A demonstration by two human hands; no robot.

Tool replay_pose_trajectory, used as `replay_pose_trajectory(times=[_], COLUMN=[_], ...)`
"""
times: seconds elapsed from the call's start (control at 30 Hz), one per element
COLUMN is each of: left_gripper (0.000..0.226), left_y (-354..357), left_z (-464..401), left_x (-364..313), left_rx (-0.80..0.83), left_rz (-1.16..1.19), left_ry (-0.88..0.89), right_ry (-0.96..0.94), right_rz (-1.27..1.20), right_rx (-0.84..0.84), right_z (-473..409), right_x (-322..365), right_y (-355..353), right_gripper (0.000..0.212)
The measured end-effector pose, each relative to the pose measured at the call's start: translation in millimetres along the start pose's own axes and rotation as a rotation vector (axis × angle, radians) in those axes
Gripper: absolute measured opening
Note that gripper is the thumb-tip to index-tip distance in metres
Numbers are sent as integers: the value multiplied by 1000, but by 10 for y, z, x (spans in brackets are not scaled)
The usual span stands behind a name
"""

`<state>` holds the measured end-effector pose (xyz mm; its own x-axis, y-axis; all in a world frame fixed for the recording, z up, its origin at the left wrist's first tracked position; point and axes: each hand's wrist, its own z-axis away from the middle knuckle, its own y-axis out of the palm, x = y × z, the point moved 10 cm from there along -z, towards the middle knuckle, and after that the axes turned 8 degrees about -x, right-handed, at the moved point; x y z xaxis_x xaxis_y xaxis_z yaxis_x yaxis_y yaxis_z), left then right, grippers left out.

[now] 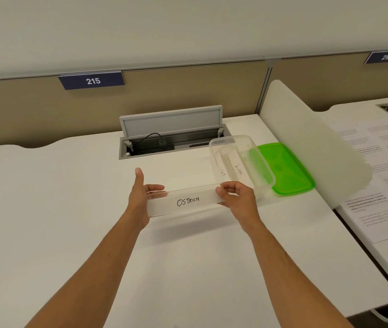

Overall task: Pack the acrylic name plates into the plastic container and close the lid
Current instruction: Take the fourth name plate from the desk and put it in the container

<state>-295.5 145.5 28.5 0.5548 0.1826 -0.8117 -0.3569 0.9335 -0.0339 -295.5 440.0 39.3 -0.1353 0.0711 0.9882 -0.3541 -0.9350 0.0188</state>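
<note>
**Ostrich plate held at both ends, container waiting just beyond the right grip**

Head view. Clear acrylic name plate [184, 202] marked OSTRICH, held level above the white desk [70, 209], lettering facing the camera. Left hand [138, 197] cupped against the plate's left end, thumb pointing up and away, fingers curled over the top edge. Right hand [235, 197] pinching the opposite end, fingertips wrapped over the top corner. Both grips closed on the plate, neither wide; nothing else held.

Just past the right grip, almost touching its knuckles: the clear plastic container [259, 162], open, long axis running away from the hands. Inside it, two plates already lying lengthwise, one lettered CAT [222, 172], one LION [238, 169]. Beyond the container, further right of the grip, the green lid [290, 169] flat on the desk, partly tucked under the container's far side. Ahead of both grips, an open cable hatch [171, 136] set in the desk.

Handling, as a judgement: probably light and stiff, no sag visible between the two ends. Smooth, glossy faces likely slippery, and liable to scratch or chip at corners if dropped. Best held as now, by the short ends, fingers off the lettered face. Needs turning to match the container's long axis before lowering beside the other two. Lid not yet on.
</note>
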Motion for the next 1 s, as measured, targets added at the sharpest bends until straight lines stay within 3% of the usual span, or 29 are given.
replay_pose_trajectory(times=[0.17, 0.5, 0.77, 1.0], left_gripper=[87, 87, 87, 86], left_y=[-14, 137, 265, 449], left_z=[-19, -13, -10, 17], left_x=[-25, -120, -122, -183], left_rx=[-26, -26, -12, 47], left_rz=[-21, -101, -122, -163], left_ry=[8, 33, 33, 36], right_ry=[-47, -136, -420, -324], right_rz=[103, 527, 969, 854], right_rx=[70, 375, 332, 422], right_z=[26, 114, 170, 169], right_x=[90, 138, 418, 489], right_y=[39, 145, 138, -10], right_gripper=[43, 80, 65, 54])
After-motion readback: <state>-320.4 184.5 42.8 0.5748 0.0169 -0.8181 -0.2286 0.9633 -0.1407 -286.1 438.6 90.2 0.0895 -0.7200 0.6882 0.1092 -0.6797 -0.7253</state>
